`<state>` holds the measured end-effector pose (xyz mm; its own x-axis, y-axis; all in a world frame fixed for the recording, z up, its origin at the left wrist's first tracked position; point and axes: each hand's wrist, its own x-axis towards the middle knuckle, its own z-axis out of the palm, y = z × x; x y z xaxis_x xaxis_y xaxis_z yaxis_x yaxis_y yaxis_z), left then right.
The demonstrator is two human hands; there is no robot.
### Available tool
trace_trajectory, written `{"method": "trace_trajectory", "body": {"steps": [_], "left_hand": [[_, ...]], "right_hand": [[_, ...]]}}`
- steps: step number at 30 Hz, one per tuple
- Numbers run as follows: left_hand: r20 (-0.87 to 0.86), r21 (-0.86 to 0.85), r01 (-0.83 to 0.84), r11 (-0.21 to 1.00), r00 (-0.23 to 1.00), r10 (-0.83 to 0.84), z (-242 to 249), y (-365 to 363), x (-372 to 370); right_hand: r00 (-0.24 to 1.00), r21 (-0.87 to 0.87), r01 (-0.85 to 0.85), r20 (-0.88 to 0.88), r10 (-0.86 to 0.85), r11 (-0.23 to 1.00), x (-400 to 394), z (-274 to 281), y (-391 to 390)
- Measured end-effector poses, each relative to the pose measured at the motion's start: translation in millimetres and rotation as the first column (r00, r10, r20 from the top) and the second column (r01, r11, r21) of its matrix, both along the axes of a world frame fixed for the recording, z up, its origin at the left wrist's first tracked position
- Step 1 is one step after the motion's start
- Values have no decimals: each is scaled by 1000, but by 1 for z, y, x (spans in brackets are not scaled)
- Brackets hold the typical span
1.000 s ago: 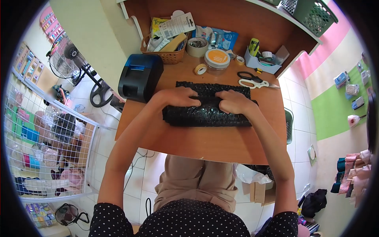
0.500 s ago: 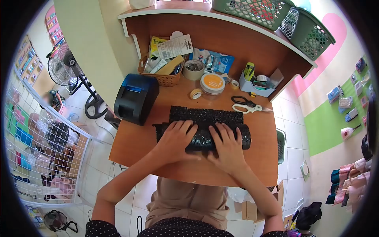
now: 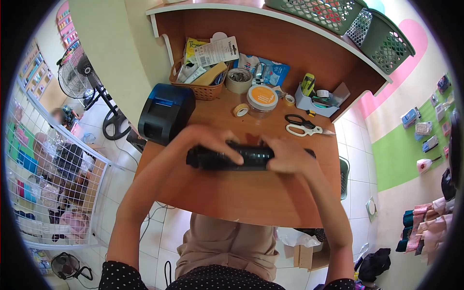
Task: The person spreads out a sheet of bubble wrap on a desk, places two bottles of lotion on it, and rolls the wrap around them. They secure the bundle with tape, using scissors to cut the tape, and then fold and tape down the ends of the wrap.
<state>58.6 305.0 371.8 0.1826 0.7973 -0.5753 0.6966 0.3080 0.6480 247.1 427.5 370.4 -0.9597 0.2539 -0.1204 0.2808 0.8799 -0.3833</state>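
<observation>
A glossy black plastic-wrapped roll lies crosswise on the wooden desk. My left hand is wrapped over its left half, thumb across the front. Around the right half curls my right hand, its fingers behind the roll and partly hidden. Both hands are slightly blurred. Just beyond the roll are a tub with an orange lid, a small tape roll and black-and-white scissors.
A black printer stands at the desk's left. Behind are a wicker basket, a wide tape roll and a grey organiser. Green baskets sit on the shelf above.
The flat black sheet beyond the roll no longer shows, and the roll now lies farther from the desk's front edge. Both hands have moved forward and gone from resting flat to curling around it.
</observation>
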Motion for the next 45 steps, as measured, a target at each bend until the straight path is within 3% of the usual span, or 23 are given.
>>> {"method": "trace_trajectory", "body": {"steps": [2,7,10,11,12,13,15,17,19,21,22,24,27,31,32,34,36,38,39,41,42,44,45], "left_hand": [[61,-102,-235,967,968,242,-5,7,-15],[-43,-122,-287,950,958,283,-7,11,-23],[-40,-27,-203,979,979,202,-21,9,-27],[-255,249,-319,914,889,380,-32,3,-19],[-394,524,-338,782,718,574,-40,-5,-10],[-342,637,-356,684,665,664,-32,-14,7],[144,944,-327,28,489,860,-51,-33,53],[774,482,-844,-233,286,565,-68,-52,113],[804,-211,-977,-41,-197,560,-76,-58,159],[824,-327,-945,2,-284,491,-69,-44,164],[834,-422,-904,66,-359,419,-65,-37,164],[844,-390,-920,35,-342,412,-59,-27,164],[851,-371,-928,-1,-341,399,-75,-14,169],[890,-330,-940,-90,-341,303,-78,-12,170],[888,-335,-938,-89,-346,304,-77,-14,167],[942,-235,-966,104,-200,269,-71,-17,155],[954,-161,-980,120,-123,274,-61,-15,147],[941,-67,-947,315,46,336,-55,-16,134],[942,-63,-945,320,49,332,-56,-15,128],[896,103,-899,425,270,352,-60,-10,114],[897,108,-899,424,272,349,-56,-6,110],[871,314,-921,231,376,315,-47,5,102],[871,316,-920,232,378,314,-34,8,94]], "right_hand": [[975,-181,29,221,12,983,-22,12,17],[938,-319,-4,327,114,948,-47,0,44],[887,-336,94,456,75,937,-53,2,49],[850,-332,190,527,14,924,-54,4,50],[849,-334,189,528,17,924,-52,1,53],[866,-363,225,500,-15,904,-50,-4,56],[882,-392,261,469,-52,882,-44,-5,55],[975,-450,167,205,-81,877,-38,1,45],[950,-480,195,310,-43,856,-42,-16,59],[911,-498,212,412,15,841,-44,-23,58],[912,-546,311,401,-83,778,-37,-17,45],[902,-588,393,396,-173,707,-25,-13,30],[881,-788,462,357,-311,407,-5,-2,5],[857,-873,429,314,-409,230,15,-30,-6],[854,-871,435,319,-411,229,24,-32,-11],[759,-899,399,214,-615,180,33,-22,-28],[802,-934,299,133,-582,198,34,-23,-31],[835,-957,191,43,-548,216,38,-28,-29],[833,-963,179,38,-553,203,40,-36,-28],[830,-968,162,27,-557,194,41,-40,-24],[830,-960,153,-5,-558,235,40,-39,-23],[830,-951,142,-37,-556,276,36,-34,-22],[828,-920,47,-183,-531,390,30,-27,-21]]}}
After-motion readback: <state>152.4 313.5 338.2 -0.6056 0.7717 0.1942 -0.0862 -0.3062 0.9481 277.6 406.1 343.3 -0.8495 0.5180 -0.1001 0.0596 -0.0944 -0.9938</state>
